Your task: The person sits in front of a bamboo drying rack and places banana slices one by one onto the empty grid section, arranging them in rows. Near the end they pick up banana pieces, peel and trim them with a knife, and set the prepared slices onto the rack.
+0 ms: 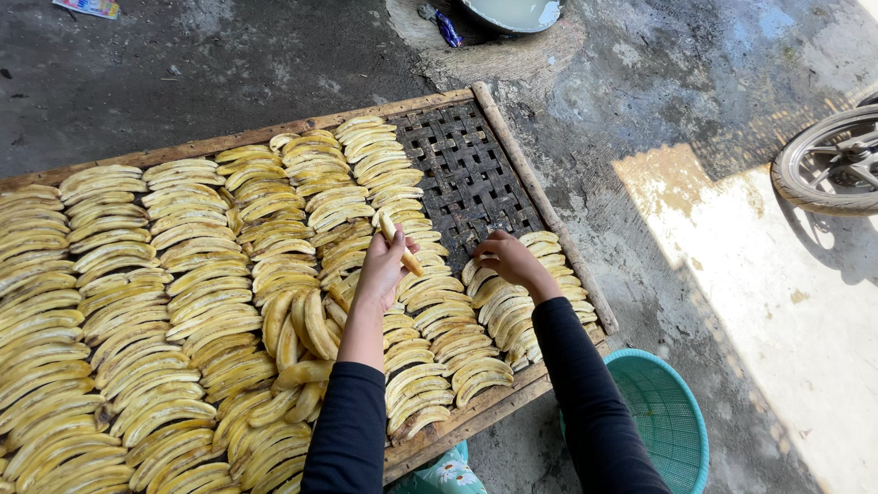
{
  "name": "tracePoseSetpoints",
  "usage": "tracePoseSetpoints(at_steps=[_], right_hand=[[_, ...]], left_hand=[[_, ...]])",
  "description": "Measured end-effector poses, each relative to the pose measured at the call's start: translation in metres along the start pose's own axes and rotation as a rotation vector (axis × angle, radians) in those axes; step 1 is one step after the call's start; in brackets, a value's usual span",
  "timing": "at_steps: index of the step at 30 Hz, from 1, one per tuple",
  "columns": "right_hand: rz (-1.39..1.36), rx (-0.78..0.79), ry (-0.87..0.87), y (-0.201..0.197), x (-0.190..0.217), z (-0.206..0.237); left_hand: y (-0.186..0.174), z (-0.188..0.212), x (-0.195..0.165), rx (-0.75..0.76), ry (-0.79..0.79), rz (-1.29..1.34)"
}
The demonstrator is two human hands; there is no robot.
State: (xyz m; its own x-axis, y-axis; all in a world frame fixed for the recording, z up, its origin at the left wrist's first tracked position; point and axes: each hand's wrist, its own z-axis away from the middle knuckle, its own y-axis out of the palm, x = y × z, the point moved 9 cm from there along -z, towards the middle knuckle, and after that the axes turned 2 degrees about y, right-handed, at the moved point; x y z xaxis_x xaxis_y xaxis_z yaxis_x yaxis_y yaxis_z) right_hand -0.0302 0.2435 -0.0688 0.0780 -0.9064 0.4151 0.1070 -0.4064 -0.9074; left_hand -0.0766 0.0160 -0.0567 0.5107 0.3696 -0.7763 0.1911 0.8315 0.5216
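Observation:
A large woven bamboo tray (466, 174) with a wooden frame lies on the ground, covered in rows of peeled yellow bananas (201, 274). My left hand (382, 270) holds one peeled banana (400, 245) above the middle rows. My right hand (509, 261) reaches to the right column of bananas (512, 311) and touches the topmost one, at the edge of the bare woven patch. Both arms wear black sleeves.
A teal plastic basket (668, 416) sits at the tray's near right corner. A wheel with a tyre (828, 165) stands at the right edge. A pale basin (514, 13) and a wrapper lie beyond the tray on wet concrete. Flowered fabric (444, 476) shows below.

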Motion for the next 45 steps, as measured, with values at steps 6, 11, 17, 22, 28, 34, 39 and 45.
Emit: tracePoseSetpoints(at_steps=[6,11,17,22,28,34,39,45], right_hand=[[-0.042,0.016,0.109,-0.003,-0.012,0.003],[-0.037,-0.013,0.144,-0.004,-0.012,0.007],[0.016,-0.077,0.209,-0.013,-0.015,0.017],[-1.236,-0.305,-0.102,-0.085,-0.031,0.057],[-0.075,-0.492,0.387,-0.092,-0.039,0.087],[-0.132,-0.227,0.19,0.006,0.041,0.064],[-0.062,-0.187,0.214,0.017,0.056,0.047],[-1.069,-0.155,0.133,0.017,0.084,0.027]], left_hand=[[0.002,-0.001,-0.003,0.076,-0.056,0.091],[0.011,0.003,-0.015,0.184,0.031,0.133],[0.009,0.006,-0.014,0.145,0.061,0.171],[0.005,0.01,-0.016,0.092,0.05,0.125],[0.007,0.017,-0.02,0.089,0.086,0.135],[0.009,0.027,-0.019,0.048,0.074,0.059],[0.017,0.036,-0.013,0.073,0.038,0.07],[0.02,0.039,-0.011,-0.011,0.09,0.017]])
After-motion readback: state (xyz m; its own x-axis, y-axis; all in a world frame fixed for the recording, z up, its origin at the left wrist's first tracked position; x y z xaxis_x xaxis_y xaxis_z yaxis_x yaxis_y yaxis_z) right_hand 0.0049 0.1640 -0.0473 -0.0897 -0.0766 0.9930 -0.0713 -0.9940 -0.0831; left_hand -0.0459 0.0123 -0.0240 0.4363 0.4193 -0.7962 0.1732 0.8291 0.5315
